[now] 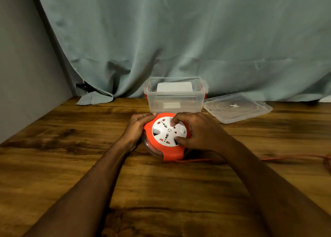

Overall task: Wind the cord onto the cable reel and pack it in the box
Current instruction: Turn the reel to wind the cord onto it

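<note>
An orange cable reel [170,151] with a white socket face lies flat on the wooden table [161,192]. My left hand [137,128] grips its left rim. My right hand [198,131] rests on top, with fingertips pressed into the white socket disc [164,131]. A thin orange cord [286,158] runs from the reel's near right side across the table to the right edge of view, partly hidden under my right forearm. Just behind the reel stands a clear plastic box [176,95] with its top open.
The box's clear lid [238,107] lies flat to the right of the box. A grey-green curtain [179,39] hangs behind the table and a grey wall [26,75] borders it on the left. A curtain corner lies on the table at back left.
</note>
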Tool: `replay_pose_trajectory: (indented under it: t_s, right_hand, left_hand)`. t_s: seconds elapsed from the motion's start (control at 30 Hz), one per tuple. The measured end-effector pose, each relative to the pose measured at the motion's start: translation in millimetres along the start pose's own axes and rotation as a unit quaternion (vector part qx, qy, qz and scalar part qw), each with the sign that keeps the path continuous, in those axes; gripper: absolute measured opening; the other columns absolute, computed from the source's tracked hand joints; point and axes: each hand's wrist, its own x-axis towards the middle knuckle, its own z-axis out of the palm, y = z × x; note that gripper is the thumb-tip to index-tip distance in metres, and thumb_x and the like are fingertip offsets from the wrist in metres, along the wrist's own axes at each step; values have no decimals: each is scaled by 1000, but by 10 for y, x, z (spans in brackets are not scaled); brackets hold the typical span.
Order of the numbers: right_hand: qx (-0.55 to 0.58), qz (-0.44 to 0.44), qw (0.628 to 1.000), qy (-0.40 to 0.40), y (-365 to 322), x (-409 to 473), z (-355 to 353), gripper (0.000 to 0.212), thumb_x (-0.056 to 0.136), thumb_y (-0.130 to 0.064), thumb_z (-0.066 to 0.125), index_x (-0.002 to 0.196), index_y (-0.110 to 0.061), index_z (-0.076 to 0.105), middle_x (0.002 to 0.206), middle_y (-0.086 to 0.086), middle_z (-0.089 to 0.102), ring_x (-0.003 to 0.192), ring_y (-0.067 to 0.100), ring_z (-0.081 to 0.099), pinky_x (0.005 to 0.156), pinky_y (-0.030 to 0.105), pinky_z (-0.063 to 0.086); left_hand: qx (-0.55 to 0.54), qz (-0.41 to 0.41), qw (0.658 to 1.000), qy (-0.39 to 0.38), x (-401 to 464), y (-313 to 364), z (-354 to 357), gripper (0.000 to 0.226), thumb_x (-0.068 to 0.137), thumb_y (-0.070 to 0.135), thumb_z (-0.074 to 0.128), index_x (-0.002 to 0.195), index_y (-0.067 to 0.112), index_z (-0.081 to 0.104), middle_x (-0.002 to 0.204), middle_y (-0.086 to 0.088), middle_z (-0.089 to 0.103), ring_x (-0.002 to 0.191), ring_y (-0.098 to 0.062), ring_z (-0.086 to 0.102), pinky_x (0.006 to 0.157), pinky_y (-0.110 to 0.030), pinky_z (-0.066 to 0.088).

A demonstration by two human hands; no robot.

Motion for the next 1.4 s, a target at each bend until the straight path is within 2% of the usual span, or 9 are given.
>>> replay_pose_trajectory:
  t_s: [0.23, 0.43, 0.73, 0.93, 1.0, 1.07, 1.13, 1.2, 1.4]
  right_hand:
    - [31, 86, 995, -26, -67, 299, 46, 42, 78, -53, 80, 113, -37, 67, 136, -11, 62, 117, 16, 60, 81, 27, 50]
    - [-1, 69, 997, -26, -167, 681, 108, 39, 69, -49, 83, 103, -34, 71, 124, -11, 68, 109, 16, 59, 77, 30, 45]
    - [-24, 61, 998, 0, -115, 740, 167, 42, 59, -63, 80, 71, -27, 63, 80, -14, 64, 81, 12, 59, 64, 29, 37]
    - [-77, 109, 991, -7, -354, 706, 273, 70, 78, -74, 63, 129, -26, 63, 127, 3, 64, 116, 25, 57, 95, 39, 43]
    - [-83, 105, 991, -11, -406, 708, 245, 64, 79, -73, 63, 124, -28, 66, 123, 3, 65, 114, 26, 57, 91, 38, 43]
    - [-74, 90, 992, -45, -389, 727, 146, 45, 79, -72, 65, 95, -30, 69, 100, -4, 65, 100, 24, 59, 78, 35, 41]
    - [-51, 66, 992, -94, -320, 769, 2, 38, 78, -64, 71, 73, -27, 63, 76, -14, 54, 85, 18, 58, 66, 31, 38]
    - [-33, 36, 993, -112, -204, 794, -130, 22, 76, -46, 81, 78, -27, 70, 71, -19, 57, 81, 14, 62, 63, 31, 43]
    - [51, -29, 991, -122, -71, 782, -169, 50, 68, -15, 86, 111, -35, 69, 100, -24, 61, 79, -12, 55, 63, 11, 40]
  left_hand:
    - [-68, -6, 997, 44, 92, -40, -96, 36, 98, 21, 57, 124, -4, 62, 117, -26, 69, 105, -40, 66, 88, -45, 56]
    - [-21, -1, 989, 144, 163, -92, -115, 36, 103, 36, 50, 117, 9, 68, 109, -16, 75, 104, -36, 70, 96, -53, 55]
    - [27, 51, 988, 142, 217, -99, -82, 31, 104, 25, 48, 85, 20, 72, 94, -12, 76, 87, -28, 67, 91, -53, 54]
    - [18, 52, 990, 132, 193, -100, -88, 30, 104, 24, 49, 86, 20, 73, 95, -18, 75, 90, -32, 69, 89, -52, 55]
    - [6, 61, 989, 133, 178, -81, -79, 29, 104, 19, 48, 88, 18, 73, 91, -12, 75, 87, -28, 68, 86, -45, 55]
    - [5, 73, 990, 124, 165, -66, -75, 27, 104, 17, 48, 92, 17, 72, 90, -9, 74, 85, -23, 67, 81, -38, 54]
    - [0, 82, 990, 114, 159, -61, -79, 26, 104, 17, 48, 96, 18, 73, 90, -7, 75, 85, -21, 68, 81, -37, 54]
    - [-4, 88, 991, 103, 145, -57, -67, 26, 104, 17, 48, 99, 20, 73, 92, -7, 76, 86, -24, 68, 82, -41, 54]
    - [-5, 74, 994, 78, 112, -35, -60, 32, 104, 20, 49, 90, 27, 77, 93, -14, 76, 86, -31, 67, 87, -55, 54]
